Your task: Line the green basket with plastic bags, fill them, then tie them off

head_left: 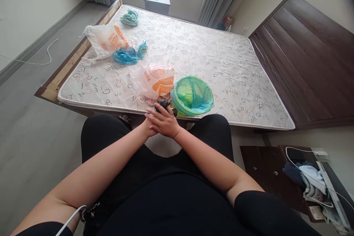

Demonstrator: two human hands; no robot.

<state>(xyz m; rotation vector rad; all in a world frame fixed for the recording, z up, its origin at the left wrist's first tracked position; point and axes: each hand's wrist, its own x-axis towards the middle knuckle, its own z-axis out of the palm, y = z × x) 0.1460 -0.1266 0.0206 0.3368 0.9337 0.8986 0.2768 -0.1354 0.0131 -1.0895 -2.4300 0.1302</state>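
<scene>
My right hand (163, 120) lies over my left hand (147, 127) at the near edge of a white letter-print mattress (210, 55), hiding most of it. A dark crumpled object (165, 104) pokes out above my right fingers, gripped there. Just to its right stands a small round basket lined with a green plastic bag (192, 96). A white plastic bag with orange print (155, 81) lies beside my hands. Farther off are a blue plastic bag (127, 55), a second orange-printed bag (106, 40) and a crumpled pale teal bag (129, 17).
A wooden bed frame (74, 59) edges the mattress on the left, with a white cable (49, 53) on the grey floor beyond. A dark wooden panel (301, 62) stands at the right. Clothes and a cord lie on a dark cabinet (265, 169) at lower right.
</scene>
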